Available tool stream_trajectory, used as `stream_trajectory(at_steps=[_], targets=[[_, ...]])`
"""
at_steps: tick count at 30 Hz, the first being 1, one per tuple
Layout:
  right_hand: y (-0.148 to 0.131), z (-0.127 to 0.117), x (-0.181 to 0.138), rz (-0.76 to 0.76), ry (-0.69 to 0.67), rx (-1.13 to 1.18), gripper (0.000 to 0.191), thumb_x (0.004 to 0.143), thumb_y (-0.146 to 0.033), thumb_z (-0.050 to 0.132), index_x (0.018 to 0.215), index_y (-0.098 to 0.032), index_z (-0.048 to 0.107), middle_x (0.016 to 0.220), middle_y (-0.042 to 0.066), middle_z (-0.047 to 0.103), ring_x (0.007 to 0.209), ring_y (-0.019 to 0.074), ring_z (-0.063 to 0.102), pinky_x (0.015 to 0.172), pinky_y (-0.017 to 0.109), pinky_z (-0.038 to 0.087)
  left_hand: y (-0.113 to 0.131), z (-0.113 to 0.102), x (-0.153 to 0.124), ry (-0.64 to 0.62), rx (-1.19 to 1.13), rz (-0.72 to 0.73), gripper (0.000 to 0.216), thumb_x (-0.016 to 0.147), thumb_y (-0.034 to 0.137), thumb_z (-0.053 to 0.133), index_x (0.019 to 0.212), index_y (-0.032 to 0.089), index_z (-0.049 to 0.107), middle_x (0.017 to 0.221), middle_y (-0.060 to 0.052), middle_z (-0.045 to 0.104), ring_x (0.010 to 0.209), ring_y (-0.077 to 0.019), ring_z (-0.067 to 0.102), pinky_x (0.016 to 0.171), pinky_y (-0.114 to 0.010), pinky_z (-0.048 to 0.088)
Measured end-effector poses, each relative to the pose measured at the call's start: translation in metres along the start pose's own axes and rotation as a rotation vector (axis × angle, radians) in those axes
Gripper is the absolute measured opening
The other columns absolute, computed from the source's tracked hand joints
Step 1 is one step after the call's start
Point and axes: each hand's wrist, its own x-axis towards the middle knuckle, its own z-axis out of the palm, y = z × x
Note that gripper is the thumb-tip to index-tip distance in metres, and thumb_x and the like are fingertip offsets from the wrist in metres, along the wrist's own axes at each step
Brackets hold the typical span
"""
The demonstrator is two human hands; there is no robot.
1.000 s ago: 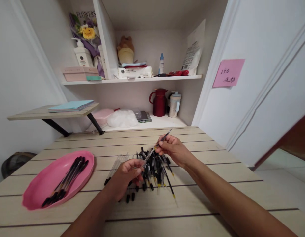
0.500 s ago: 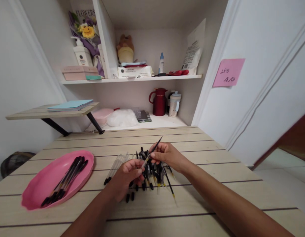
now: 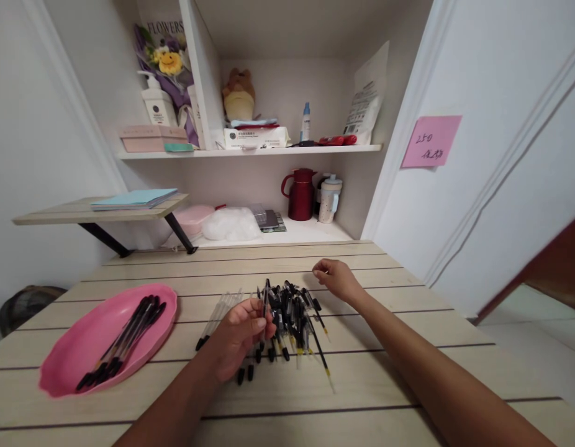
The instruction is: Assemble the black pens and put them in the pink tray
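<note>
A heap of black pens and pen parts point(image 3: 294, 313) lies in the middle of the wooden table point(image 3: 362, 385). My left hand point(image 3: 241, 335) hovers at the heap's left edge, fingers closed around a pen point(image 3: 265, 304) that stands nearly upright. My right hand point(image 3: 336, 279) is behind the heap to the right, fingers loosely curled, with nothing visible in it. Several clear pen barrels point(image 3: 220, 313) lie just left of the heap. A pink oval tray point(image 3: 73, 351) at the left holds several assembled black pens point(image 3: 124, 341).
Behind the table, white shelves carry a red jug point(image 3: 300, 194), a white mug point(image 3: 329, 197), a pink box point(image 3: 194, 217), a plastic bag point(image 3: 230, 223) and bottles. A small raised shelf with blue books point(image 3: 133, 198) stands at the left. A pink note point(image 3: 431, 141) sticks on the right wall.
My right hand pushed the thin refill down into the barrel held by my left hand, then let go and moved away to the right and back. The pen now stands in my left hand alone.
</note>
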Motion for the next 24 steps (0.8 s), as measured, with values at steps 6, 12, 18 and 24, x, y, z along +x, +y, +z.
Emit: stream_trajectory(at_steps=[6,12,18,24], targets=[[-0.004,0.008,-0.002,-0.087,-0.085,-0.278,0.018,0.072,-0.023,0.047,0.075,-0.018,0.064,0.074,0.004,0.065,0.067,0.0149,0.056,0.061,0.023,0.037,-0.001,-0.001,0.0,0.032,-0.013,0.0,0.013,0.066,0.014,0.064,0.077,0.015,0.057,0.076,-0.003,0.058,0.067,-0.0119,0.056,0.066,-0.024,0.041],[-0.018,0.027,0.009,-0.112,-0.201,-0.404,0.018,0.071,-0.022,0.051,0.076,-0.019,0.067,0.082,0.006,0.067,0.077,0.0172,0.057,0.066,0.024,0.036,-0.002,-0.002,0.002,0.065,-0.008,0.005,0.016,0.064,0.016,0.066,0.077,0.014,0.058,0.075,-0.003,0.058,0.064,-0.0109,0.056,0.062,-0.023,0.042],[-0.018,0.041,0.019,-0.076,-0.231,-0.388,0.014,0.065,-0.02,0.055,0.071,-0.02,0.068,0.076,0.005,0.067,0.075,0.0174,0.058,0.064,0.024,0.037,0.0,-0.005,0.003,0.061,-0.01,0.007,0.014,0.066,0.013,0.064,0.077,0.015,0.057,0.074,-0.002,0.057,0.065,-0.0108,0.055,0.063,-0.023,0.043],[-0.015,0.039,0.02,-0.039,-0.197,-0.325,0.009,0.062,-0.017,0.058,0.066,-0.017,0.065,0.073,0.006,0.066,0.074,0.0189,0.057,0.063,0.026,0.037,-0.002,-0.008,0.004,0.07,-0.016,-0.006,0.015,0.065,0.016,0.065,0.078,0.017,0.057,0.075,0.0,0.059,0.065,-0.0112,0.055,0.062,-0.024,0.042]])
